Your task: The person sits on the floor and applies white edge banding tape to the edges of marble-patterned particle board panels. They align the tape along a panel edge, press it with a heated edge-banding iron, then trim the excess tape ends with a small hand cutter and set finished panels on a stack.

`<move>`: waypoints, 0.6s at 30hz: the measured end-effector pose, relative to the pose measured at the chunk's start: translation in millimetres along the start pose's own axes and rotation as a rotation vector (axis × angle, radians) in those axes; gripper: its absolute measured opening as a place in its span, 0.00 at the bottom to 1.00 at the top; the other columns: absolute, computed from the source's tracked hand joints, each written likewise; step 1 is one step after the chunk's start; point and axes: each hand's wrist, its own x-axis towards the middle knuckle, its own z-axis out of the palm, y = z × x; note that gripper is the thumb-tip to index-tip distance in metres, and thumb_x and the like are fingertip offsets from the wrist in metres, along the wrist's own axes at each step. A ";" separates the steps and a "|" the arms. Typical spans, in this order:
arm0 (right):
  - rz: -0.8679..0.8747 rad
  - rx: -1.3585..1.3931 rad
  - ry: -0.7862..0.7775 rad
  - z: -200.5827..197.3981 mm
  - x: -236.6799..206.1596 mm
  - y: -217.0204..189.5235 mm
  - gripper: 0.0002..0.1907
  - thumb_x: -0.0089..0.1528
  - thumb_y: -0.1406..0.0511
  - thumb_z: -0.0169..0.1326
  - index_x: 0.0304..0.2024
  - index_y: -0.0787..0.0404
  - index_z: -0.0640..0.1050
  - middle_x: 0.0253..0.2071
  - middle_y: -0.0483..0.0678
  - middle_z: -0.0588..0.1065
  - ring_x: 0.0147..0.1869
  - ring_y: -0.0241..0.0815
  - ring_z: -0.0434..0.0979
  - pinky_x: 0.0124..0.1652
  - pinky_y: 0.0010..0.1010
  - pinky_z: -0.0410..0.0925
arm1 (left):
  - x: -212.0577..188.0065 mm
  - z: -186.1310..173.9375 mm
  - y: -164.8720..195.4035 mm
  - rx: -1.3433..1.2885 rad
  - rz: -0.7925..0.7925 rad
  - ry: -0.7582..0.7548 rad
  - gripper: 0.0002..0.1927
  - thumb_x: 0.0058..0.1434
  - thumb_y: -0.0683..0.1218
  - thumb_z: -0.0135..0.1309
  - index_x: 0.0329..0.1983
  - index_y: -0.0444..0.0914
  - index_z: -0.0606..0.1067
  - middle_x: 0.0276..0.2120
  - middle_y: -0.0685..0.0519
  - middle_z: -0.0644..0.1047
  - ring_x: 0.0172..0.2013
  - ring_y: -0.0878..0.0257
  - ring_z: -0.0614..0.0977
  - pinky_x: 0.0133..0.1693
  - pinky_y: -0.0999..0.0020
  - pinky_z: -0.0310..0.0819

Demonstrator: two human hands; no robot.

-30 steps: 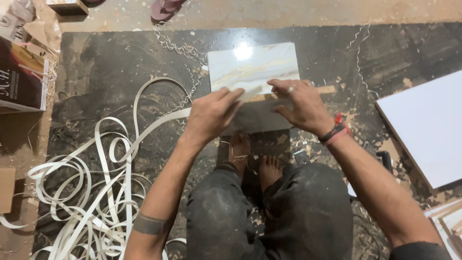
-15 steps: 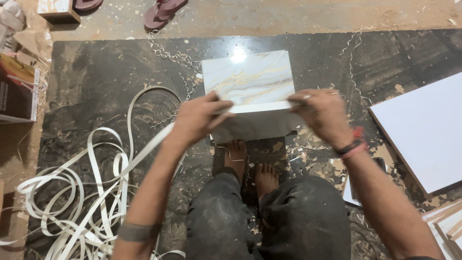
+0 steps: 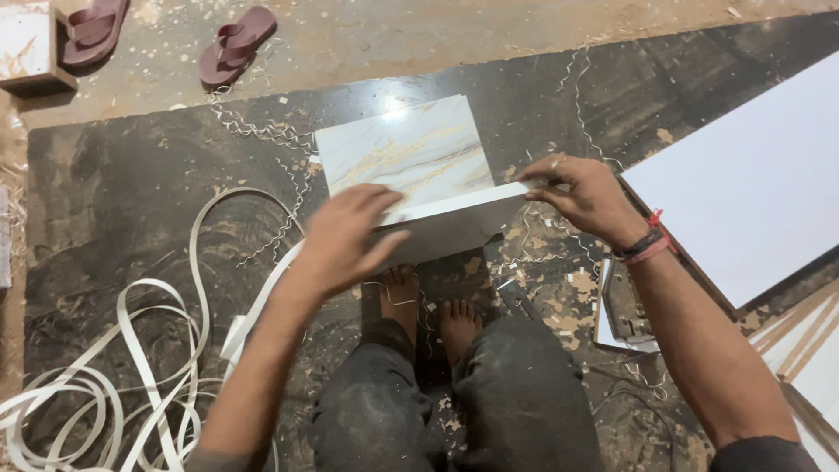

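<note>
Head view: person crouched on a dark stone slab (image 3: 131,175), bare feet near its front edge.
Panel: marble-patterned board (image 3: 411,157), mid-slab, near edge raised.
Left hand (image 3: 345,240): fingers pressed flat along the white edge strip (image 3: 454,205).
Right hand (image 3: 581,192): pinching the strip's right end.
Handling: judged stiff, moderately heavy, glossy face slippery; grip by edges.
Nearby: white banding coil (image 3: 131,367) at slab's left front corner.

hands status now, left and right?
Left hand: pressed, fingers spread, on the near edge of the marble-patterned panel.
Right hand: gripping the panel's right end.
</note>
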 end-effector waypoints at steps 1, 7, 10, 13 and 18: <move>0.016 -0.022 -0.008 -0.1 0.4 -1.3 0.15 0.59 0.64 0.64 0.49 0.57 0.82 0.46 0.47 0.82 0.44 0.40 0.83 0.41 0.31 0.75 | 18.1 17.3 10.1 -0.023 0.025 -0.044 0.22 0.66 0.54 0.59 0.57 0.37 0.75 0.56 0.44 0.75 0.56 0.49 0.77 0.57 0.51 0.72; 0.043 0.197 0.014 -4.4 -7.4 17.2 0.17 0.61 0.66 0.62 0.52 0.60 0.80 0.46 0.48 0.81 0.47 0.38 0.81 0.45 0.30 0.75 | 65.1 72.9 41.1 -0.213 -0.061 0.009 0.07 0.65 0.46 0.58 0.44 0.42 0.81 0.45 0.54 0.84 0.44 0.53 0.85 0.44 0.60 0.78; 0.220 0.335 0.189 -23.0 -32.6 60.0 0.17 0.63 0.66 0.59 0.55 0.62 0.78 0.48 0.49 0.80 0.49 0.37 0.80 0.48 0.30 0.74 | 62.0 73.8 39.9 -0.256 -0.051 0.101 0.08 0.60 0.43 0.60 0.43 0.42 0.82 0.45 0.54 0.83 0.43 0.53 0.85 0.43 0.61 0.79; 0.419 0.059 0.468 -46.6 -84.5 119.4 0.13 0.67 0.62 0.58 0.51 0.63 0.82 0.45 0.52 0.82 0.47 0.41 0.80 0.48 0.34 0.73 | 60.8 75.2 41.5 -0.249 -0.072 0.090 0.08 0.62 0.43 0.61 0.44 0.42 0.82 0.46 0.54 0.83 0.44 0.56 0.85 0.44 0.62 0.80; 1.174 -0.383 0.127 -39.1 -171.7 179.3 0.27 0.69 0.44 0.44 0.52 0.55 0.80 0.46 0.57 0.81 0.52 0.57 0.81 0.52 0.50 0.71 | 70.1 78.0 46.6 -0.180 -0.136 -0.018 0.06 0.62 0.45 0.62 0.42 0.45 0.83 0.44 0.56 0.84 0.41 0.59 0.86 0.40 0.65 0.79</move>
